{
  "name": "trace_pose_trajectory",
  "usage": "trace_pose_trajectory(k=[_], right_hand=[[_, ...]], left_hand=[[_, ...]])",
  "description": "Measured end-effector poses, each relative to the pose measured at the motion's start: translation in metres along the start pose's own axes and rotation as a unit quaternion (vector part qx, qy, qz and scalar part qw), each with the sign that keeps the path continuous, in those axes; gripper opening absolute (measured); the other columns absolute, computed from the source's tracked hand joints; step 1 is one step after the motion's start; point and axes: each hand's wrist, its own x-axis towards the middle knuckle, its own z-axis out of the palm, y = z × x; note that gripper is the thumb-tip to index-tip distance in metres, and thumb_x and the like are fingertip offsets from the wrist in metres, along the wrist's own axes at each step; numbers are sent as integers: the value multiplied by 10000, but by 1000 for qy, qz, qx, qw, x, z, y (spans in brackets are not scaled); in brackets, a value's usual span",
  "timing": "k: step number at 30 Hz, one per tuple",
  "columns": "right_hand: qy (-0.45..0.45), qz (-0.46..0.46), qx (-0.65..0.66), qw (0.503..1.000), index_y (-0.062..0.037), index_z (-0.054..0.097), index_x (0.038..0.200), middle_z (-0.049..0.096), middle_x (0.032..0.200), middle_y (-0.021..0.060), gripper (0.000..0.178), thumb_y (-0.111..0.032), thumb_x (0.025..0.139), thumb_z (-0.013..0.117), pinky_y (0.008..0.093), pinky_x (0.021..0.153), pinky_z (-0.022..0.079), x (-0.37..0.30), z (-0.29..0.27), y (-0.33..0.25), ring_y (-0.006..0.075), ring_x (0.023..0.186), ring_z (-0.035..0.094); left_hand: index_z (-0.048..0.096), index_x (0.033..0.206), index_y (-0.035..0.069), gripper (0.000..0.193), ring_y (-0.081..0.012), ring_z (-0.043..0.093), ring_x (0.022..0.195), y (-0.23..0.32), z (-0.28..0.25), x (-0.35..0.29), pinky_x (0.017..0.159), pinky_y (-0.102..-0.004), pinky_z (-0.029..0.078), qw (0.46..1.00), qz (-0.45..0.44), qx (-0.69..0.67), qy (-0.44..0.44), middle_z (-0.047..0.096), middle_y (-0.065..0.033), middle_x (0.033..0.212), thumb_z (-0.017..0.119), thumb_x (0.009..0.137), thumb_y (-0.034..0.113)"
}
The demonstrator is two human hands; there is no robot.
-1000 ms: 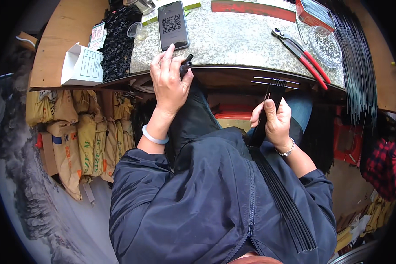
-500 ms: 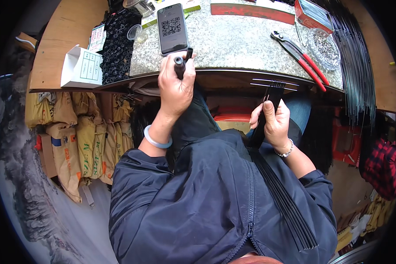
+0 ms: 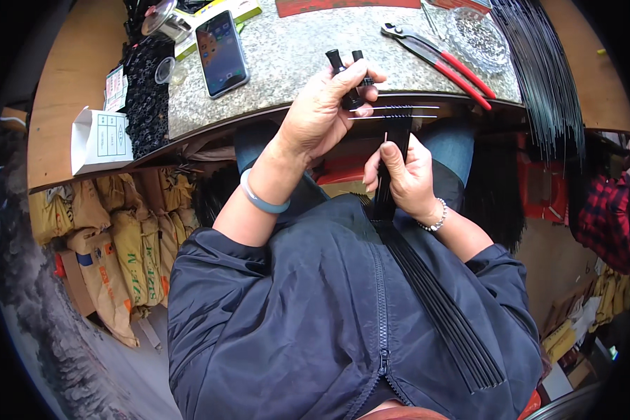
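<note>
My left hand (image 3: 322, 105) is closed around black tubular parts (image 3: 335, 61) whose flared and ringed ends stick out between the fingers. It is raised at the table's front edge, next to two thin silver wires (image 3: 425, 108). These wires lie crosswise through the upper end of a flat bundle of thin black rods (image 3: 399, 133). Thumb and fingers of my right hand (image 3: 409, 178) grip that bundle below the wires. The long rods fan down across my dark jacket toward the lower right. My left fingertips are close to the wires; whether they touch is unclear.
On the speckled tabletop (image 3: 287, 63) lie a phone (image 3: 221, 54), red-handled pliers (image 3: 441, 64) and a glass dish (image 3: 476, 40) of small metal bits. Black parts (image 3: 149, 91) and a white box (image 3: 102, 140) sit at the left. More rods (image 3: 544, 70) overhang the right edge.
My left hand has moved right, from beside the phone to the wires, with the black parts turned in it. The phone's screen has switched from a square code to icons. The view has shifted.
</note>
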Motion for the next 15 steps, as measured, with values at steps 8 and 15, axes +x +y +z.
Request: trace_pose_trajectory(k=[8, 15], right_hand=[[-6, 1, 25, 1000, -24, 425, 965, 582, 628, 99, 290, -309, 925, 467, 207, 479, 451, 1, -2, 0, 120, 495, 550], [1, 6, 18, 1000, -24, 428, 955, 582, 625, 98, 292, -312, 926, 465, 206, 479, 449, 1, 0, -5, 117, 497, 549]], left_hand=[[584, 997, -15, 246, -61, 501, 662, -1, 7, -4, 559, -185, 406, 998, -25, 58, 4, 602, -75, 867, 604, 862, 190], [575, 1072, -22, 293, -51, 495, 645, -1, 5, -7, 555, -162, 399, 995, -30, 93, -11, 622, -76, 865, 597, 862, 182]])
